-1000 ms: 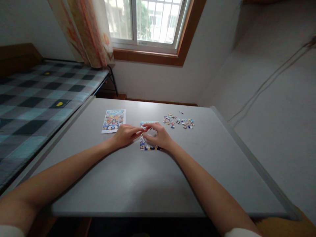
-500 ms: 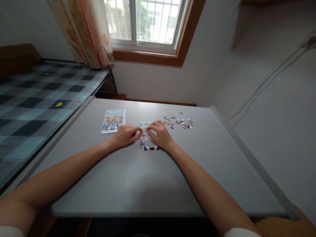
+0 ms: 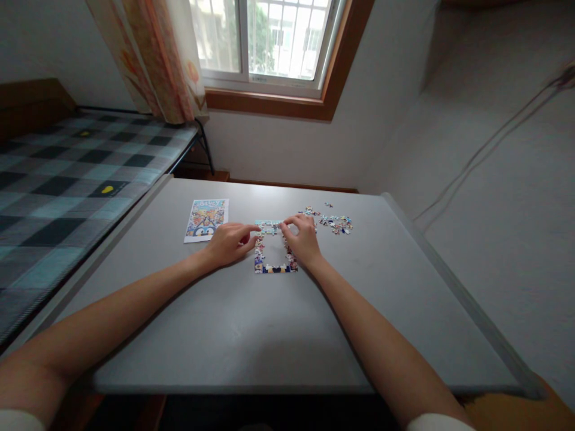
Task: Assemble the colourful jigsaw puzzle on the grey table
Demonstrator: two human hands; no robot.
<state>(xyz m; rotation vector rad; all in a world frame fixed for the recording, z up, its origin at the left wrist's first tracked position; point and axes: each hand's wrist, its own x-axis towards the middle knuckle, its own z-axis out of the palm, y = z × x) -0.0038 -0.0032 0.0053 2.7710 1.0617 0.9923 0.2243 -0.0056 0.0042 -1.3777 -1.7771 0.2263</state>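
Observation:
A partly assembled jigsaw puzzle (image 3: pixel 276 269) lies on the grey table, its border pieces forming a rectangle around a bare middle. Beside its upper left edge is my left hand (image 3: pixel 230 243), forefinger stretched to the border and thumb apart from it. My right hand (image 3: pixel 304 240) reaches over the upper right part, thumb and fingertips drawn together on a small puzzle piece at the top rows; the fingers largely hide it. Part of the right border is covered by that hand. Left of the puzzle lies a printed picture sheet (image 3: pixel 206 220) with cartoon figures.
Loose puzzle pieces (image 3: pixel 339 224) are scattered beyond my right hand, with a few (image 3: pixel 329 205) farther back. The table (image 3: pixel 251 335) has raised side edges. A checkered bed (image 3: pixel 108 155) stands on the left, a window (image 3: pixel 283 39) behind, and a cable (image 3: pixel 476 155) hangs on the right wall.
My right hand has moved right and slightly away from me, uncovering the puzzle's middle and top rows. My left hand's forefinger has lifted apart from its thumb.

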